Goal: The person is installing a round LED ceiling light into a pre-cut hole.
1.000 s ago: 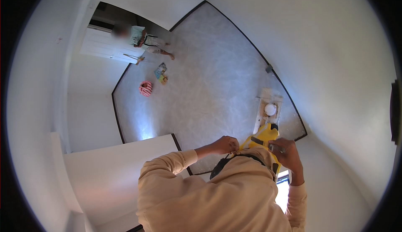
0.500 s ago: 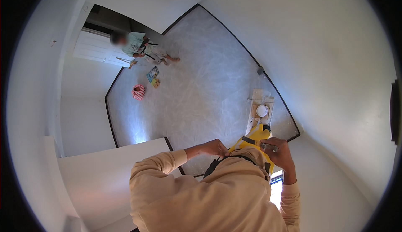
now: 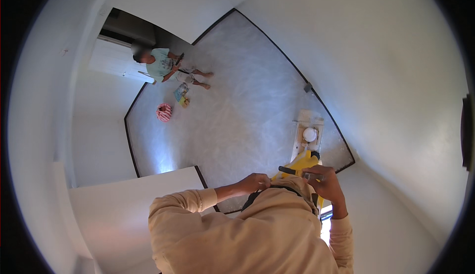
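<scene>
At the front of my waist, my left hand (image 3: 255, 183) has its fingers curled in by the lower edge of my tan sweatshirt (image 3: 237, 232). What lies inside those fingers is hidden. My right hand (image 3: 327, 184) is closed around a hand tool with a dark, blunt end (image 3: 287, 170) that points left. A greyish part of it shows by the palm, but its exact kind is unclear. Below the tool is a yellow thing with black parts (image 3: 303, 162), mostly covered by my body and hand.
A white round container (image 3: 309, 134) stands on flattened cardboard (image 3: 300, 143) near the right wall. A person (image 3: 161, 66) by the white door (image 3: 116, 61) holds a dark object. A red-and-white striped bag (image 3: 164, 112) and colourful packages (image 3: 181, 95) lie on the grey floor (image 3: 232, 110).
The tool in my right hand has shifted slightly left and down. My left hand has moved a little left. The person by the door has turned and shifted the legs.
</scene>
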A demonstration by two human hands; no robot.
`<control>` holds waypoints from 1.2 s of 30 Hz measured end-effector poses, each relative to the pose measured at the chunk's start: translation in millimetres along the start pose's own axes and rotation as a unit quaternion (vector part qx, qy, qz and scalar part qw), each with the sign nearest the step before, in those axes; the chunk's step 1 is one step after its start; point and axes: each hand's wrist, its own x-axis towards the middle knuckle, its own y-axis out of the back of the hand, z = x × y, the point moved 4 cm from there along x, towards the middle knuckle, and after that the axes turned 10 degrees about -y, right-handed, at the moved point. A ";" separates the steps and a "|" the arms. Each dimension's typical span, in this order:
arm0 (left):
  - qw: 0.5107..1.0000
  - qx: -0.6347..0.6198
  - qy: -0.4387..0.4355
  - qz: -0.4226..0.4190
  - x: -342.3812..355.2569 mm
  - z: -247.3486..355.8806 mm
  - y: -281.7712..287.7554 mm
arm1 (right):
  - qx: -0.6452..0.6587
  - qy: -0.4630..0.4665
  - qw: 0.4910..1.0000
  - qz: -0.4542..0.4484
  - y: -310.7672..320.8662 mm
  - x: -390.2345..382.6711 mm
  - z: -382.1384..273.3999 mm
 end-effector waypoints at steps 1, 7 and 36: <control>0.998 -0.031 -0.046 0.015 -0.7 -3.0 -0.6 | 0.001 0.004 1.000 -0.003 -0.5 -1.1 4.1; 0.996 -0.034 -0.070 -0.038 7.1 9.9 7.5 | 0.013 -0.014 1.000 -0.003 -3.0 1.4 11.0; 0.996 0.008 0.058 -0.067 7.4 21.4 15.3 | 0.013 -0.005 0.991 -0.133 -1.5 14.4 -19.6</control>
